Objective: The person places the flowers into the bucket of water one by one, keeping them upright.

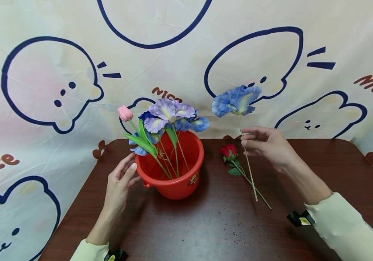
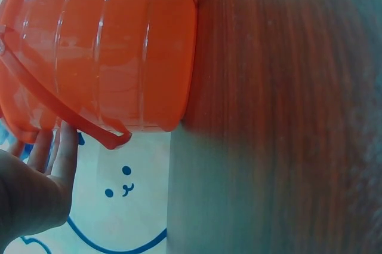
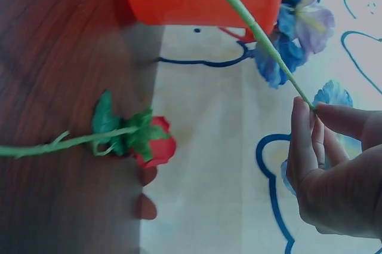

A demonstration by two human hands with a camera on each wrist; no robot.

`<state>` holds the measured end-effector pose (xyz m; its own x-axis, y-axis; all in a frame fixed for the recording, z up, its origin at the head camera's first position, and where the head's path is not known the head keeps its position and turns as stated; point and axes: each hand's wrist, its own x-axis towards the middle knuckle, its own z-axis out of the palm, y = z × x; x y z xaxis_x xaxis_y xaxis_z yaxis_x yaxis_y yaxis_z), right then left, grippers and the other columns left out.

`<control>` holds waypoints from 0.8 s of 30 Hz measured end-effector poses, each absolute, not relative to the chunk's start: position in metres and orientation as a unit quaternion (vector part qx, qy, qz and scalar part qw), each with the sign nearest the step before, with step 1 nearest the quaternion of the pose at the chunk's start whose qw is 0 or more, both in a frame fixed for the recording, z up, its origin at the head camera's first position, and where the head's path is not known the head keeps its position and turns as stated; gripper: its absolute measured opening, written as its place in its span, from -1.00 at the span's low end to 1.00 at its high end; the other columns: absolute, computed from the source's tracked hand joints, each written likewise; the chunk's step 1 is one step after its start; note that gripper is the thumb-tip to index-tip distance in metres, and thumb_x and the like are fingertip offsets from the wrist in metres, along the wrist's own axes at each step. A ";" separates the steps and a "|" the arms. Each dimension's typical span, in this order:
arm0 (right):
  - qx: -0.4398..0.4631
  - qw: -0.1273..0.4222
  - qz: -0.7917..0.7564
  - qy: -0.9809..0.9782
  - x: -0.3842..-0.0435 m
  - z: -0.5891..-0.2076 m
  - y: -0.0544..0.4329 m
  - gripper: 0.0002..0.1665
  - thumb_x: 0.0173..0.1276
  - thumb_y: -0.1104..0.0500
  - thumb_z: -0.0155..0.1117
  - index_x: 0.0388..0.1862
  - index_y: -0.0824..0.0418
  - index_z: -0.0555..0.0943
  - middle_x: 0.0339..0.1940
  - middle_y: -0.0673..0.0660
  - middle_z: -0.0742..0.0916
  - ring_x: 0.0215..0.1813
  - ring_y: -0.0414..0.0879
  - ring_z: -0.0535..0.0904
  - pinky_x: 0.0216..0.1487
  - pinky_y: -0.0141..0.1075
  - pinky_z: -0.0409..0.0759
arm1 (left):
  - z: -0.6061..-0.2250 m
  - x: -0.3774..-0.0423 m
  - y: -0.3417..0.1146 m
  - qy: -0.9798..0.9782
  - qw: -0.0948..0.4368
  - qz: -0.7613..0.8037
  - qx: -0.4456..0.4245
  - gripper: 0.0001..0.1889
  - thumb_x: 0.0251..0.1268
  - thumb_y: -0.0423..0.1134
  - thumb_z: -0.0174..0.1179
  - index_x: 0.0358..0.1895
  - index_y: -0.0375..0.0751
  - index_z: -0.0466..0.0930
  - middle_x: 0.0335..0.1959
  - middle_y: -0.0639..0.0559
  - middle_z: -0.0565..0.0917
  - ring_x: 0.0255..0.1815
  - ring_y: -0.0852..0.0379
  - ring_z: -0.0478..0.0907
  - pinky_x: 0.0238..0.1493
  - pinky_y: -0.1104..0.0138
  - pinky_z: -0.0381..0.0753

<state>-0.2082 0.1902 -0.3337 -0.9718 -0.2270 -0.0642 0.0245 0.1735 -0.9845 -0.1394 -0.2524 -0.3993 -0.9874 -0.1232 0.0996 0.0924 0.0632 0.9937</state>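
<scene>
A red plastic bucket [image 1: 176,190] stands upright on the table, holding a pink tulip [image 1: 125,114], a pale purple iris [image 1: 166,110] and blue irises [image 1: 199,124]. At its left side, my left hand [image 1: 121,181] touches the rim with fairly straight fingers; the left wrist view shows those fingers [image 2: 64,152] against the bucket near its handle [image 2: 59,107]. To the right of the bucket, my right hand [image 1: 268,145] pinches the thin green stem [image 3: 262,39] of a blue iris [image 1: 236,101] between thumb and fingertips. Its bloom is above the hand and the stem slants down over the table.
A red rose [image 1: 228,151] lies on the dark wooden table [image 1: 212,224], its stem running toward the front right behind the iris stem. Small dark specks [image 1: 235,233] dot the tabletop. A cloth [image 1: 160,69] with cartoon outlines hangs behind the table.
</scene>
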 end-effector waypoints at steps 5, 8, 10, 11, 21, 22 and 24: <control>-0.073 0.085 -0.666 0.737 -0.205 -0.322 0.185 -0.39 0.54 0.25 0.40 0.50 0.29 0.49 -0.05 -0.01 0.74 -0.05 -0.21 0.81 0.03 -0.25 0.85 | -0.400 -0.139 -0.253 -0.722 0.079 -0.687 0.008 -0.47 0.71 -0.14 0.10 0.61 -0.14 0.37 0.14 0.31 0.75 0.12 0.33 0.77 0.00 0.38 0.82; -0.084 0.071 -0.687 0.718 -0.204 -0.317 0.179 -0.43 0.52 0.27 0.42 0.45 0.25 0.53 -0.04 0.02 0.74 -0.08 -0.19 0.82 -0.01 -0.27 0.85 | -0.400 -0.139 -0.253 -0.721 0.081 -0.688 0.005 -0.47 0.72 -0.15 0.09 0.61 -0.15 0.36 0.13 0.30 0.75 0.11 0.32 0.78 0.00 0.37 0.82; -0.091 0.063 -0.694 0.711 -0.204 -0.313 0.174 -0.46 0.51 0.27 0.43 0.42 0.21 0.56 -0.03 0.03 0.74 -0.08 -0.18 0.82 -0.03 -0.28 0.85 | -0.400 -0.139 -0.253 -0.721 0.082 -0.688 0.004 -0.47 0.72 -0.15 0.09 0.61 -0.16 0.36 0.13 0.30 0.76 0.11 0.32 0.78 0.00 0.38 0.82; -0.094 0.057 -0.696 0.710 -0.204 -0.311 0.171 -0.47 0.51 0.27 0.42 0.41 0.20 0.57 -0.03 0.03 0.74 -0.09 -0.17 0.82 -0.03 -0.28 0.85 | -0.400 -0.139 -0.253 -0.721 0.082 -0.688 0.004 -0.48 0.72 -0.15 0.09 0.61 -0.16 0.37 0.13 0.30 0.76 0.11 0.32 0.78 -0.01 0.38 0.82; -0.132 0.014 -0.698 0.704 -0.208 -0.285 0.142 -0.49 0.51 0.27 0.42 0.40 0.21 0.60 -0.02 0.08 0.74 -0.06 -0.09 0.78 -0.02 -0.18 0.86 | -0.400 -0.140 -0.251 -0.725 0.084 -0.683 0.014 -0.48 0.71 -0.13 0.11 0.60 -0.14 0.39 0.15 0.31 0.73 0.11 0.33 0.75 0.00 0.39 0.82; -0.135 0.010 -0.692 0.709 -0.209 -0.282 0.140 -0.48 0.52 0.26 0.42 0.41 0.20 0.59 -0.01 0.08 0.74 -0.05 -0.08 0.79 -0.03 -0.20 0.86 | -0.400 -0.140 -0.251 -0.725 0.084 -0.683 0.016 -0.48 0.71 -0.13 0.11 0.59 -0.14 0.39 0.15 0.31 0.73 0.11 0.33 0.75 0.00 0.38 0.82; -0.138 0.007 -0.688 0.713 -0.209 -0.277 0.134 -0.47 0.52 0.25 0.42 0.43 0.20 0.59 0.00 0.07 0.75 -0.04 -0.09 0.80 -0.03 -0.22 0.86 | -0.400 -0.139 -0.252 -0.726 0.083 -0.682 0.016 -0.48 0.71 -0.13 0.10 0.59 -0.14 0.39 0.15 0.31 0.73 0.11 0.33 0.75 0.00 0.38 0.82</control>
